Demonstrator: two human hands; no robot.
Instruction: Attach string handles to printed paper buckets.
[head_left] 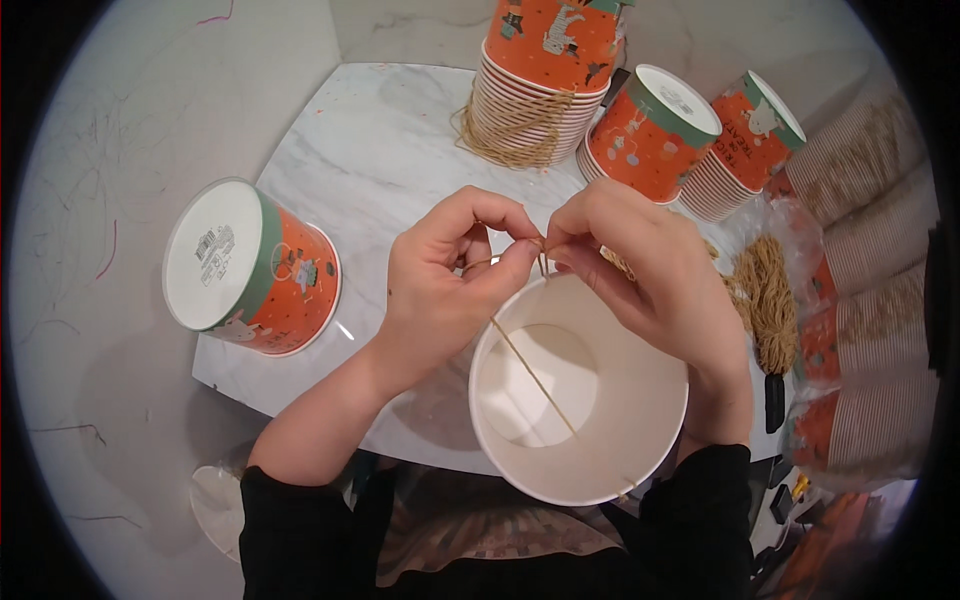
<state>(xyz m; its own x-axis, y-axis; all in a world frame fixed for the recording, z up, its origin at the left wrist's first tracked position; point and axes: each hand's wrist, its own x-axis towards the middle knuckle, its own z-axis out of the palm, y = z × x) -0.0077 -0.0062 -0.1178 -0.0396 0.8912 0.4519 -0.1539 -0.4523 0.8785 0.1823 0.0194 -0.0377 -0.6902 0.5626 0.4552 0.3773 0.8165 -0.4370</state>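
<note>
A white-lined paper bucket (635, 400) stands with its mouth toward me at the table's near edge. A thin tan cord (535, 378) stretches across its opening, from the near rim to the far rim. Just above the far rim, my left hand (450, 255) pinches the cord between thumb and forefinger, and a loop of it shows beside those fingers. My right hand (660, 270) meets it there, thumb and fingertips closed on the same cord. The fingertips of both hands nearly touch. Whether there is a knot between them is too small to tell.
An orange and green bucket (290, 270) rests upside down at the left. Nested bucket stacks (545, 115), (650, 135) stand at the back, the first draped with cords. Right of my hand lies a tan cord bundle (768, 300). Plastic-wrapped bucket stacks (880, 330) line the far right.
</note>
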